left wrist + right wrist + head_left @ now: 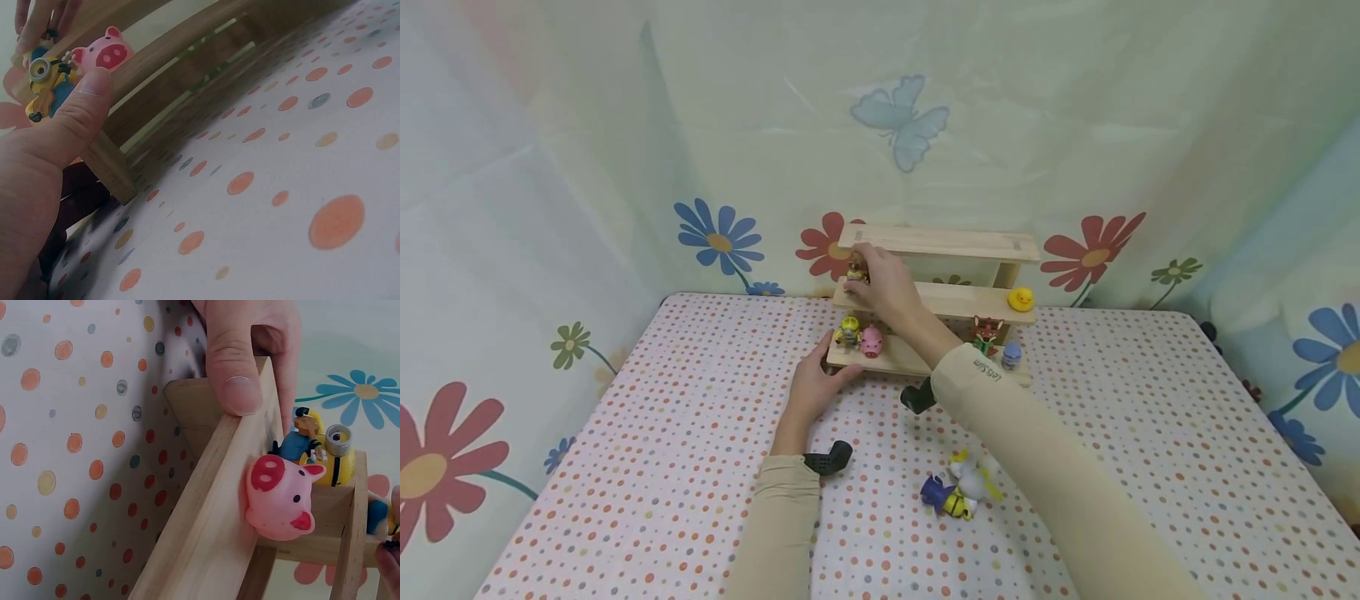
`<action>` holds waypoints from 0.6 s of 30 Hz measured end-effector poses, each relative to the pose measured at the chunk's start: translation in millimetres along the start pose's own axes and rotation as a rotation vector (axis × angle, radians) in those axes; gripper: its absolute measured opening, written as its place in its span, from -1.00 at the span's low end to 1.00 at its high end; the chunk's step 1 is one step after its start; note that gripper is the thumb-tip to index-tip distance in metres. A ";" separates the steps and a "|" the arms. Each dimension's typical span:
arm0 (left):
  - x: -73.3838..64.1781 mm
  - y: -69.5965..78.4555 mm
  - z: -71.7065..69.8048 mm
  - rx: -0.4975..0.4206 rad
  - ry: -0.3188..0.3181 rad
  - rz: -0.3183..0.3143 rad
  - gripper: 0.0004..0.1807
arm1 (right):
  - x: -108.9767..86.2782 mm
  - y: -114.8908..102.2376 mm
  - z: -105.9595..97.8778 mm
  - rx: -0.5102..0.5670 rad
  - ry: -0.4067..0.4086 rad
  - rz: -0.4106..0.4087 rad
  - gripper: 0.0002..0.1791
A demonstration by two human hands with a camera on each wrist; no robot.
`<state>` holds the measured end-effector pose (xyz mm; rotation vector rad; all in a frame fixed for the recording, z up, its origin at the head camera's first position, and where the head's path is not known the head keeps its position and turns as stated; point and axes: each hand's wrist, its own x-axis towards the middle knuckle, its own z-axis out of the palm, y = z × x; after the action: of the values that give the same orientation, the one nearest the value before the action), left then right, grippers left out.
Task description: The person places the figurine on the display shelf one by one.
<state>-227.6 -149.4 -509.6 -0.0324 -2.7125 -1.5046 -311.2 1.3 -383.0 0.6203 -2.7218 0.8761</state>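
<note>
Small yellow-and-brown toy figurine (856,270) at left end, middle tier of pale wooden three-tier shelf (940,242); right hand (886,285) pinches it. Its blue part shows in wrist views only. Left hand (815,383) grips bottom tier's left end, thumb (240,394) on front edge. Just right: yellow goggled figure (847,332), pink pig head toy (871,342). Left wrist view reveals goggled figure's brown guitar (45,103). Head view only: yellow rubber duck (1021,300), middle tier, right; purple-and-yellow figure (947,497) lying near on dotted cloth (700,467).

Pale hangings (1015,125) with printed flowers (719,242) and a blue butterfly (912,137) around a white, colour-dotted cloth (692,417)
</note>
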 end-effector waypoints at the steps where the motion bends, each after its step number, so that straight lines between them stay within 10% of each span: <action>1: -0.1 0.1 -0.3 -0.005 -0.002 0.001 0.11 | -0.2 -0.5 -0.6 -0.002 -0.003 0.004 -0.38; 8: 1.1 -0.5 -0.7 -0.006 -0.004 -0.007 0.10 | -9.2 1.6 -13.9 0.055 0.065 -0.044 -0.43; 18: 2.3 1.6 -1.3 0.019 -0.019 -0.044 0.14 | -84.7 13.7 -50.1 0.118 0.302 -0.408 -0.84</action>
<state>-229.8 -149.6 -507.5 0.0137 -2.7602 -1.4972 -238.5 68.8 -377.4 0.9393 -2.1814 0.9373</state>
